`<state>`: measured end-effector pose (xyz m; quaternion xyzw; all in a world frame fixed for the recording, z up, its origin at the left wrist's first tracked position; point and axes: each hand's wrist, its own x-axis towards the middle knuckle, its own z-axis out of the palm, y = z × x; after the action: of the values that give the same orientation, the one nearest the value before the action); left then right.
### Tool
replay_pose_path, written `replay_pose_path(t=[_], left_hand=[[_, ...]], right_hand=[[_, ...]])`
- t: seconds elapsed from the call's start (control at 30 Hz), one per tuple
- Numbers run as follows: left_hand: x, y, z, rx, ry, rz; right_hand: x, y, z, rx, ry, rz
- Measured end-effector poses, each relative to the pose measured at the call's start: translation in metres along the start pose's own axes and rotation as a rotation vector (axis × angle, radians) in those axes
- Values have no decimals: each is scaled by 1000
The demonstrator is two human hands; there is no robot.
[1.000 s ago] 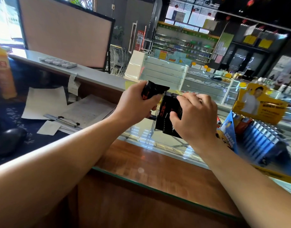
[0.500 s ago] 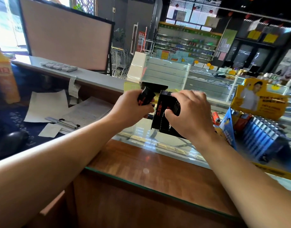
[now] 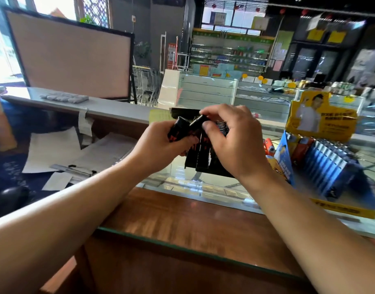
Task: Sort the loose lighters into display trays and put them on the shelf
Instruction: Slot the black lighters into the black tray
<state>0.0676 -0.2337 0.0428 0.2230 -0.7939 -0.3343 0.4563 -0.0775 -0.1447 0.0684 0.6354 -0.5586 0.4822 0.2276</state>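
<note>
Loading black lighters into black tray [image 3: 205,164] on glass counter [image 3: 182,209]

Left hand [image 3: 161,145] grips a lighter bundle [image 3: 178,130]; right hand [image 3: 235,141] pinches one lighter [image 3: 196,122] above the tray. Best: keep it upright, line up with an open slot, push straight down.

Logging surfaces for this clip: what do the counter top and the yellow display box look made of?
Counter top: dark wood grain, likely veneer, under a clear glass sheet; the greenish glass edge and soft reflections show it. Yellow display box: printed cardboard, by its matte look, die-cut top and creased, worn edges.
</note>
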Motion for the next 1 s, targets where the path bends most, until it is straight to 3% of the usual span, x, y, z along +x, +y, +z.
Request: replay_pose_path(t=[0.4, 0.6, 0.73, 0.9, 1.0], left_hand=[[-4, 2, 4, -71, -117, -43], [-2, 0, 0, -107, -98, -66], [-3, 2, 1, -116, -93, -82], [4, -3, -5, -97, 82, -138], [5, -7, -5, -129, 99, -202]], right_hand=[[1, 4, 1, 284, 163, 249], [-2, 5, 6, 376, 108, 317], [3, 3, 2, 346, 107, 277], [5, 7, -3, 234, 131, 233], [1, 10, 0, 122, 84, 195]])
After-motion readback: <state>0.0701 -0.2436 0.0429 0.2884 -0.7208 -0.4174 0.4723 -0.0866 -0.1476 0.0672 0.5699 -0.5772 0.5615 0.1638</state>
